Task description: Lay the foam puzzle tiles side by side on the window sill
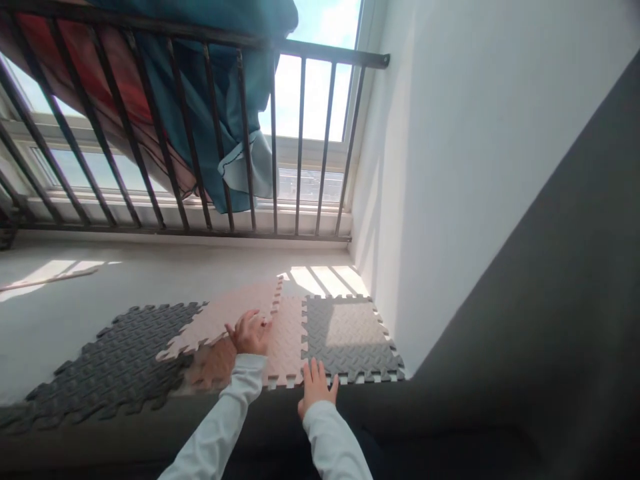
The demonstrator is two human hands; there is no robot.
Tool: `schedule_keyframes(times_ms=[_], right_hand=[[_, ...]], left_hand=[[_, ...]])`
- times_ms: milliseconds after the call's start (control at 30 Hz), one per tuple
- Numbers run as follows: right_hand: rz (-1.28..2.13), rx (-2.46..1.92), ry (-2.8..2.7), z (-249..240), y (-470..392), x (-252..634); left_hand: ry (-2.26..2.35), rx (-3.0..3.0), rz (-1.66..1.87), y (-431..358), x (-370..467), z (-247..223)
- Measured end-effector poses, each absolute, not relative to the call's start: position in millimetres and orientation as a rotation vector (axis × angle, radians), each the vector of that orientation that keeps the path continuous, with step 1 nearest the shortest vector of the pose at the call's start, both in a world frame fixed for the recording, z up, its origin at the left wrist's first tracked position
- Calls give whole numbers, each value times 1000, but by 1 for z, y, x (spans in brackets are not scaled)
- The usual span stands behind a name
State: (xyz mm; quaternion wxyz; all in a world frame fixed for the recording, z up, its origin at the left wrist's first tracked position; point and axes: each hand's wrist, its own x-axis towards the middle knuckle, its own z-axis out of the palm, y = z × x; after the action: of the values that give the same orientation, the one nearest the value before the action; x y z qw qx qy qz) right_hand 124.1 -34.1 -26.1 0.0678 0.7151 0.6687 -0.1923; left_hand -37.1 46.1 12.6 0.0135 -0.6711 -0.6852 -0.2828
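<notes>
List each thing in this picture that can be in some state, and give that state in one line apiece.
Loose pink mat tile: raised at an angle, not locked in.
Flat pink tile: lying flat, joined to the grey tile.
Grey tile: flat by the wall.
Dark tile: flat.
Left hand: on the loose tile.
Right hand: pressing the tiles' near edge.
Blue cloth: draped over the railing.

Pink foam tile (227, 317): jigsaw-edged, lying tilted, one edge lifting off the floor | second pink tile (286, 343): lying flat beneath it | grey tile (350, 340): interlocking with second pink tile, sitting by wall.
</notes>
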Motion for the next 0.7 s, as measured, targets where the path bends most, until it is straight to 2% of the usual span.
schedule_keyframes(times_ms=[133,300,467,600,700], right_hand=[[-548,2385,1891,-38,-28,133],[-497,2556,1669,-46,-18,159],[-620,2626,1581,-23,-13,180],[-592,2778,1500,-13,-7,195],[-500,2853,1411,-21,-5,214]], left_hand=[[-2093,-2306,-861,52,63,2],[-1925,-2833,-410,61,137,-19],[-2225,-2546,-7,82,89,-40],[-2172,-2483,68,94,41,-58],[-2108,-2511,94,105,41,-67]])
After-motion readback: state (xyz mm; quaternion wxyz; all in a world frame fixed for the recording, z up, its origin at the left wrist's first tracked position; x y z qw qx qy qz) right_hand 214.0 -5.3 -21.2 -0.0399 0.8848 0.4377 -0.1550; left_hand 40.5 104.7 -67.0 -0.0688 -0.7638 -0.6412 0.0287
